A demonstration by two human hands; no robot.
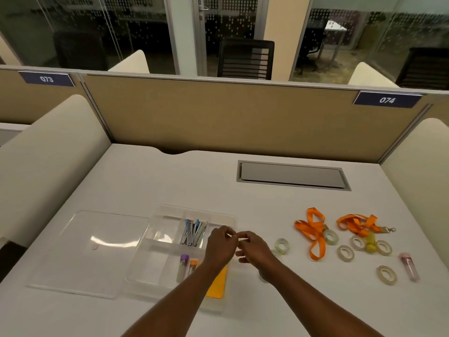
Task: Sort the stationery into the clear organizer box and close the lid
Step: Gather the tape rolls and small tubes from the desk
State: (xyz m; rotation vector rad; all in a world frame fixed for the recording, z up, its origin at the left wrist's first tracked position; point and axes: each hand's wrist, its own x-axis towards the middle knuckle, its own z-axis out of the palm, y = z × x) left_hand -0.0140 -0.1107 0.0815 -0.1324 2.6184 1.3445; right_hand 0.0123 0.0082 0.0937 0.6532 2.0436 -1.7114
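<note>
While the clear organizer box [194,210] sits open near the front middle of the white table [170,178], its flat clear lid [90,251] lies just beside it on the left, touching or almost touching its left wall. A bundle of metallic strips with blue tips [193,233] leans in the box's upper middle compartment. In the lower row a purple-capped tube [182,265] and an orange-capped tube [192,265] lie side by side, and a yellow flat pad [217,284] fills the compartment on their right, partly hidden by the left forearm.

Both hands meet over the box's right edge. The left hand [220,246] has its fingers curled with thumb and fingertips drawn together, and the right hand [255,249] is curled the same way, its fingertips touching those of the left. I cannot tell whether either hand is gripping something or nothing; anything between the fingertips is too small and blurred to make out.

To the right of the hands a clear tape roll [281,245] lies flat on the table. Farther right are two orange lanyards [313,229] [357,223], the nearer one overlapping another tape roll [330,235]. More tape rolls [345,252] [386,274] lie scattered around a small yellow object [370,243], and a pink tube [409,266] lies at the far right. Behind all this, a grey hatch [292,175] is set into the tabletop, before a tan partition carrying a label reading 074 [386,100].
</note>
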